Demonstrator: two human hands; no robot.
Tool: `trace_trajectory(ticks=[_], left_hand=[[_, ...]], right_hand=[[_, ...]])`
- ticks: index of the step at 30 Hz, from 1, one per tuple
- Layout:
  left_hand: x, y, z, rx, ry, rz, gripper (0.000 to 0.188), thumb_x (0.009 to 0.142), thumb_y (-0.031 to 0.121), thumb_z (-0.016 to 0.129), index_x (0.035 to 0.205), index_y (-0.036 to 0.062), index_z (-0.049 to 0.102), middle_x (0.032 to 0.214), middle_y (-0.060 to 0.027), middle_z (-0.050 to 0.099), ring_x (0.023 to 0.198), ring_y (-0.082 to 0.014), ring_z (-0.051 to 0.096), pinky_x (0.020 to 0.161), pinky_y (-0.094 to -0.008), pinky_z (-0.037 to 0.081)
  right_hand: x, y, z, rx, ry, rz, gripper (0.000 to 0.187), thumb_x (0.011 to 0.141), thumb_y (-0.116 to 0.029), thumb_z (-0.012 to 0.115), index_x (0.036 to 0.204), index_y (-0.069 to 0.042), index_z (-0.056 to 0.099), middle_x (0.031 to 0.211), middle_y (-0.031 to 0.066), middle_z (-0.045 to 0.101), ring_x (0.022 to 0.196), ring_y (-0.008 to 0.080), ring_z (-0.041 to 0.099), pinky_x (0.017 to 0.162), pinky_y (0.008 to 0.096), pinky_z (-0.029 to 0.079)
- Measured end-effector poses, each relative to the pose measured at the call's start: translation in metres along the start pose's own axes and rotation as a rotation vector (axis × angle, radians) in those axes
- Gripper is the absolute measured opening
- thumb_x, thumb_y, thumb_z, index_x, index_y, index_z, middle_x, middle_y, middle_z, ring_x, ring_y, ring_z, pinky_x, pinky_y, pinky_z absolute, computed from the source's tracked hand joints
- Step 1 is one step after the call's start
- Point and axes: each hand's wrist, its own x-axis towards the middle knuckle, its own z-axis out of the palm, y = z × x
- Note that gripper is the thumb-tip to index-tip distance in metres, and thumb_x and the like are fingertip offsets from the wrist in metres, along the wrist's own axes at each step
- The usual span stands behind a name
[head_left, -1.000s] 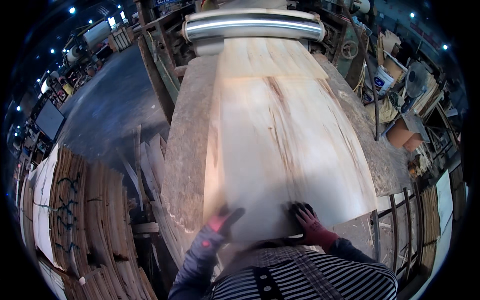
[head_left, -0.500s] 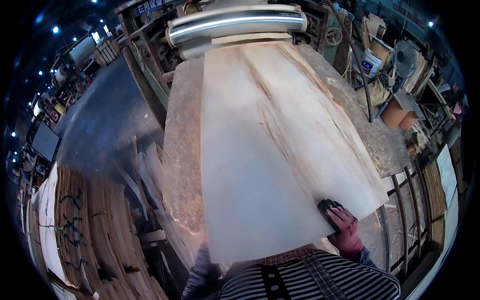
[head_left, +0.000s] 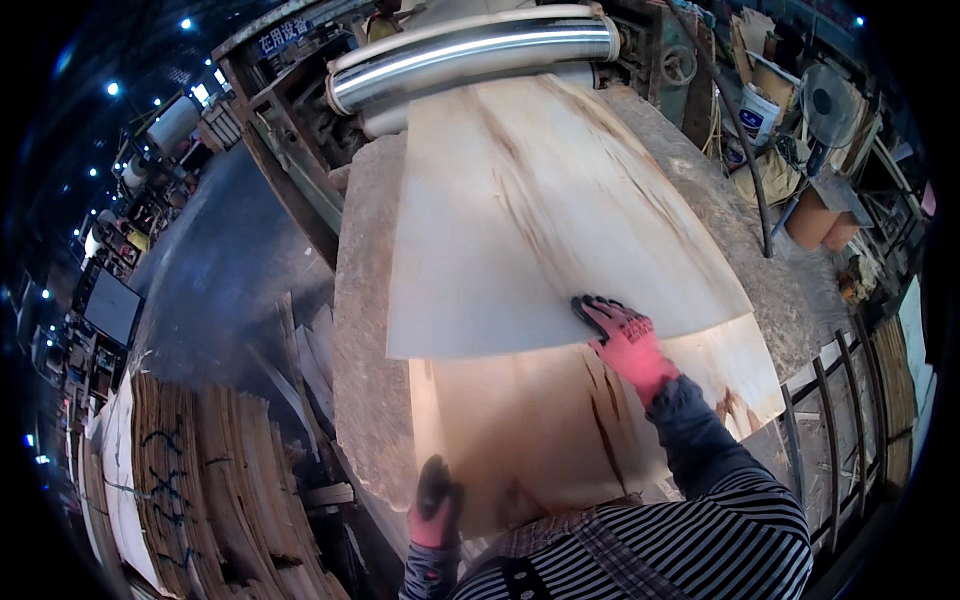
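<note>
A pale wood veneer sheet (head_left: 480, 230) with brown streaks lies lengthwise on a worn slab-like table (head_left: 365, 260). Its far end reaches the shiny metal roller (head_left: 475, 62). Beneath its near edge a second, tanner veneer sheet (head_left: 520, 430) shows, with dark cracks and a ragged right side. My right hand (head_left: 620, 335), in a pink glove with black fingertips, rests on the upper sheet's near edge, fingers spread. At the lower sheet's near left corner is my left hand (head_left: 435, 503), gloved alike, its fingers stretched forward over the wood; detail there is dim.
Stacked veneer (head_left: 215, 480) stands at the lower left, and another stack (head_left: 890, 385) at the right behind metal bars (head_left: 830, 440). A slanting pole (head_left: 735, 125) rises beside the table's right side. Beyond are a white bucket (head_left: 757, 112), a fan (head_left: 830, 105) and a cardboard box (head_left: 820, 215).
The upper sheet has moved away from me toward the roller, uncovering the sheet below. My right hand has moved forward and left with it. My left hand has come into view.
</note>
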Motion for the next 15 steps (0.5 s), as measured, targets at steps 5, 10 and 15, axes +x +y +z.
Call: trace_trajectory(ticks=[5, 10, 15], left_hand=[[0.014, -0.042, -0.002, -0.079, -0.001, -0.136, 0.041, 0.08, 0.011, 0.057, 0.118, 0.0003, 0.046, 0.107, -0.0062, 0.055, 0.096, -0.0138, 0.052, 0.082, -0.0252, 0.04], [0.019, -0.054, -0.006, -0.128, -0.012, -0.229, 0.037, 0.082, 0.017, 0.055, 0.115, 0.0007, 0.049, 0.103, -0.0065, 0.057, 0.092, -0.0141, 0.054, 0.077, -0.0244, 0.043], [0.025, -0.099, -0.031, -0.096, -0.225, -0.062, 0.036, 0.081, 0.014, 0.056, 0.113, -0.0007, 0.05, 0.102, -0.0072, 0.057, 0.091, -0.0151, 0.055, 0.077, -0.0248, 0.044]], right_hand=[[0.081, 0.014, 0.038, -0.033, 0.043, 0.02, 0.054, 0.077, -0.03, 0.054, 0.124, -0.011, 0.038, 0.126, 0.0113, 0.041, 0.117, 0.0285, 0.037, 0.098, 0.0406, 0.028], [0.074, -0.006, 0.062, -0.105, 0.112, -0.014, 0.068, 0.077, -0.042, 0.051, 0.131, -0.009, 0.027, 0.132, 0.0161, 0.03, 0.124, 0.0295, 0.025, 0.103, 0.0445, 0.015], [-0.047, -0.05, 0.032, 0.039, -0.261, -0.174, 0.081, 0.073, -0.055, 0.05, 0.132, -0.006, 0.025, 0.131, 0.0207, 0.029, 0.124, 0.0354, 0.024, 0.103, 0.0455, 0.013]])
